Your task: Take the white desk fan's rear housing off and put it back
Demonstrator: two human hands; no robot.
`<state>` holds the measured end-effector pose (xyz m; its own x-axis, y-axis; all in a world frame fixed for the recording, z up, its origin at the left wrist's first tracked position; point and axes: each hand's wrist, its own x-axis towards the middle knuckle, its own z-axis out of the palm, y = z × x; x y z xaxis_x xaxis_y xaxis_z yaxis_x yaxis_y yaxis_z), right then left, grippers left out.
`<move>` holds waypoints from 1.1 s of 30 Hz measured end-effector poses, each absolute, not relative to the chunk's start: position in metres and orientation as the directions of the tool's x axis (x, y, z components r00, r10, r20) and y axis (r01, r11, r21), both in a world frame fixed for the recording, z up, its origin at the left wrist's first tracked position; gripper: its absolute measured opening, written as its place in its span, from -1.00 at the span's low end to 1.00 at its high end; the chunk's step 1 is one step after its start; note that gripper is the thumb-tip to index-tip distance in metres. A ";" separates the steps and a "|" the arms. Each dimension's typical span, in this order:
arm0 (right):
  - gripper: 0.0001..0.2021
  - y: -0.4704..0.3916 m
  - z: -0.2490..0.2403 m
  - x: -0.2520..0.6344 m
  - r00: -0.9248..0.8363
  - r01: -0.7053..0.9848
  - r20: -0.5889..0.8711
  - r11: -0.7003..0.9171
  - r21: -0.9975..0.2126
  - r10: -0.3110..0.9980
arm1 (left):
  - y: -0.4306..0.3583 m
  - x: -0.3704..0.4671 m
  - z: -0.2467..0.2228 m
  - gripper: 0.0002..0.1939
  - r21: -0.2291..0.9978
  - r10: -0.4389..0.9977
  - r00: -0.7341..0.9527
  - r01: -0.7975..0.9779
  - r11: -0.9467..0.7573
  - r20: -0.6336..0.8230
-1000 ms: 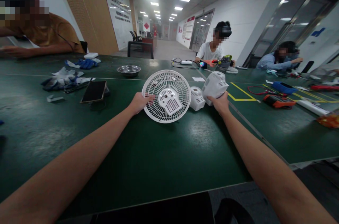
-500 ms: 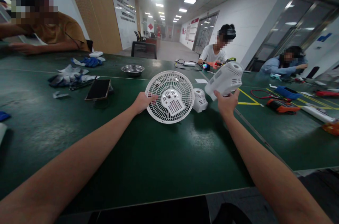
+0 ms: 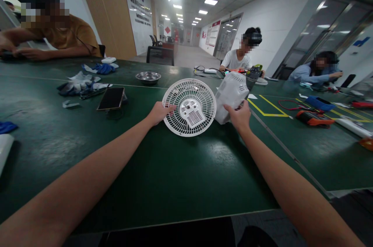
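Pinched at its left rim by my left hand (image 3: 159, 114) is a round white fan grille (image 3: 207, 101), tilted up so its ribbed face and slotted centre plate show. My right hand (image 3: 240, 116) grips a white plastic housing (image 3: 229, 91) with vent slots at its top end. The housing leans just right of the grille, its lower left side next to the grille's rim; whether the two touch I cannot tell. Both are over the green table (image 3: 175, 177).
A steel bowl (image 3: 148, 77) stands farther back. To the left are a propped phone (image 3: 111, 98) and gloves (image 3: 80, 83). On the right lie an orange multimeter (image 3: 314, 118), a blue pouch (image 3: 319, 103) and yellow tape lines (image 3: 275, 114). Several co-workers sit around the table.
My right hand has brought the housing left and down, close to the grille, and turned it. The smaller white vented part beside the grille is now hidden behind it. My left hand keeps its hold.
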<state>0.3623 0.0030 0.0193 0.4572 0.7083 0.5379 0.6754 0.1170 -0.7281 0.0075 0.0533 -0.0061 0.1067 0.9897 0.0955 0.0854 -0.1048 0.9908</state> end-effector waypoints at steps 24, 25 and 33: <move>-0.19 0.030 0.011 0.441 0.590 0.605 0.677 0.314 -0.731 0.440 | 0.057 0.005 -0.010 -0.77 0.991 0.987 0.134 0.090 -0.101 0.089; -0.20 0.030 0.012 0.441 0.589 0.603 0.677 0.318 -0.732 0.442 | 0.057 0.004 -0.011 -0.77 0.990 0.987 0.132 0.093 -0.107 0.094; -0.26 0.017 0.023 0.429 0.544 0.640 0.717 0.337 -0.690 0.436 | 0.060 0.005 -0.016 -0.72 0.985 0.982 0.128 0.086 -0.151 0.139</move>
<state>0.4295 0.0171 0.0230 0.5436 0.4358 0.7174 0.6403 0.3373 -0.6901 0.0050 0.0601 -0.0157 0.1283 0.9820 0.1389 0.0861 -0.1505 0.9848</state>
